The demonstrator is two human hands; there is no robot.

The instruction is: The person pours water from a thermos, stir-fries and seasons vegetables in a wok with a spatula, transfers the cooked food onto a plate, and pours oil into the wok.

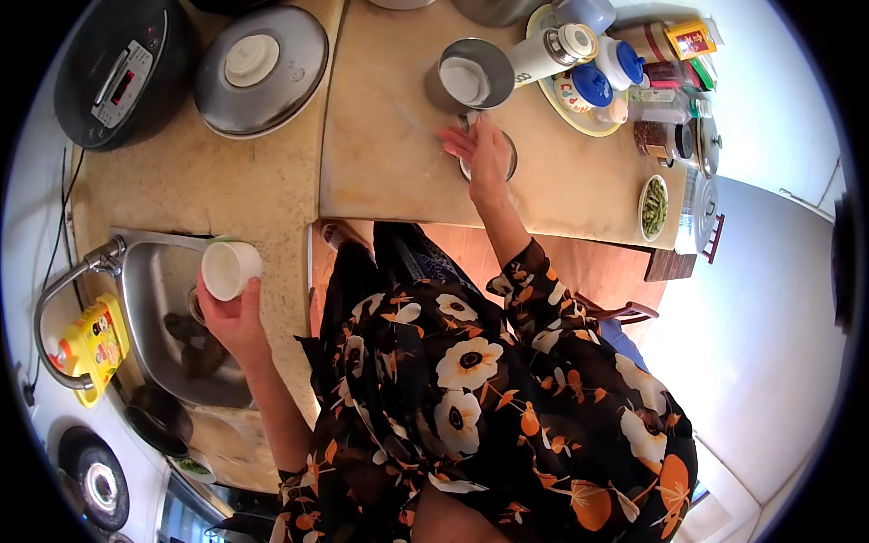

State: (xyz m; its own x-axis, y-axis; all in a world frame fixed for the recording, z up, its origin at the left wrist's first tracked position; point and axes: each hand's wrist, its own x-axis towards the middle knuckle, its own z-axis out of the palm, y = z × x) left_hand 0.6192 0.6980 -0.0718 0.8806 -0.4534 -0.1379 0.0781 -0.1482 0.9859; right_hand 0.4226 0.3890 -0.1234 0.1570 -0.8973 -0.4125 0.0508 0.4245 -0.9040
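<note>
My left hand (233, 321) is closed round a white cup (232, 270), held above the counter edge beside the sink and tipped so that its pale inside shows. On the tan table, my right hand (487, 156) grips the small handle of a metal mug (437, 90) with finger and thumb, other fingers spread. Something white (465, 81) lies inside the mug; I cannot tell what it is. Under my right hand is a small round metal-rimmed item (513, 163), mostly hidden. A white thermos bottle (543, 59) stands right behind the mug.
A plate (549, 101) of lidded jars stands at the back right, near a bowl of green pieces (653, 208). To the left are a lidded pan (285, 77) and a black rice cooker (127, 77). Dark items lie in the sink (145, 281), beside a yellow bottle (95, 348).
</note>
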